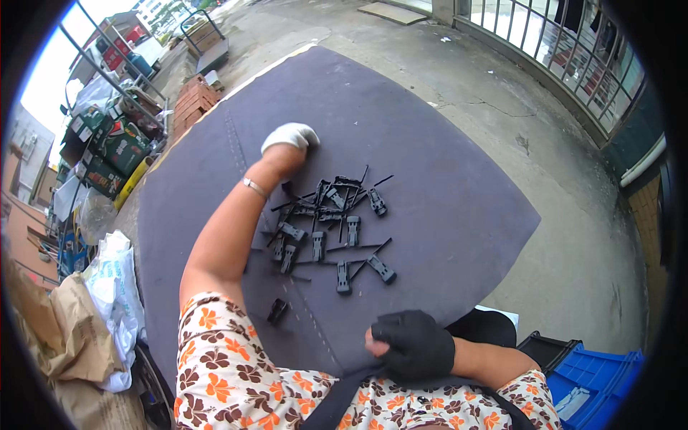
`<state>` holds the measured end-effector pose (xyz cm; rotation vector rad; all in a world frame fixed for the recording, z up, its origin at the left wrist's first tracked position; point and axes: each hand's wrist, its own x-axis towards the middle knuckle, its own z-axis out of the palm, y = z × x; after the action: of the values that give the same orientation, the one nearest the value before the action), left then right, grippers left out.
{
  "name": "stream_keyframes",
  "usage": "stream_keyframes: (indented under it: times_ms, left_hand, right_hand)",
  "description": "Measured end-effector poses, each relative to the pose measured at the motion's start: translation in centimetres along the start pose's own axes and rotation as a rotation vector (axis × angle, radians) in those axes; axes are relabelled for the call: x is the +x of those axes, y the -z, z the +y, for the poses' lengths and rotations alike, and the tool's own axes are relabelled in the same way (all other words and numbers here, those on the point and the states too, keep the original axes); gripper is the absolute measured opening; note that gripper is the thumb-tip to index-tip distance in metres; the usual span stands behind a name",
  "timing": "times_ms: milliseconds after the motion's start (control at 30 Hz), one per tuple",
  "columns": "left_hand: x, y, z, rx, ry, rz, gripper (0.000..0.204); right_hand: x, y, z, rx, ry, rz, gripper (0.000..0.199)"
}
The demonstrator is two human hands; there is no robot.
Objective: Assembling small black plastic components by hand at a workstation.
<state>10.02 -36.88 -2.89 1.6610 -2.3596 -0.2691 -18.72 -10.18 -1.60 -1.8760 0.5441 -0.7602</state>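
My left hand [290, 137], in a white glove, reaches out over the grey-purple table, beyond a loose heap of parts. Its fingers curl down and inward, so anything under them is hidden. Several small black plastic parts [352, 231] with thin black strips lie in the middle of the table, some tangled together. One black part [277, 311] lies apart, nearer my body on the left. Close to my chest at the table's near edge is my right hand [412, 345], in a black glove with a bare thumb tip showing. It is closed, and its contents cannot be seen.
The table [444, 193] has a stitched seam running along its left part. Brown paper and white plastic bags [115, 304] crowd the near left, with green boxes [118, 147] and bricks [193, 104] beyond. Blue crates [591, 380] stand at the near right. Barred windows [566, 50] line the far right.
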Motion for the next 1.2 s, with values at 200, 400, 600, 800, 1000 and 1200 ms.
stream_keyframes:
  times_ms: [200,400,600,800,1000,1200]
  left_hand:
    - [-11.6,5.2,10.3,0.017,-0.105,0.193,0.023]
    - [-22.3,6.0,16.1,-1.180,0.143,0.132,0.045]
    - [-29.2,2.5,20.1,-1.443,0.177,0.217,0.044]
    - [-32.4,1.7,22.2,-1.520,0.267,0.243,0.041]
    - [-32.9,0.0,23.3,-1.432,0.282,0.294,0.041]
    - [-32.8,-1.5,23.4,-2.132,0.227,-0.019,0.039]
  right_hand:
    - [0.2,-0.4,2.7,0.042,0.040,0.532,0.011]
    - [3.1,2.1,2.1,-0.703,-0.198,0.439,0.023]
    - [3.8,1.8,3.7,-0.881,-0.287,0.380,0.029]
    - [2.7,0.1,2.9,-0.733,-0.115,0.530,0.027]
    - [1.4,-1.2,0.1,-0.318,0.045,0.302,0.025]
    - [-0.7,-1.9,-2.0,0.260,-0.001,-0.078,0.018]
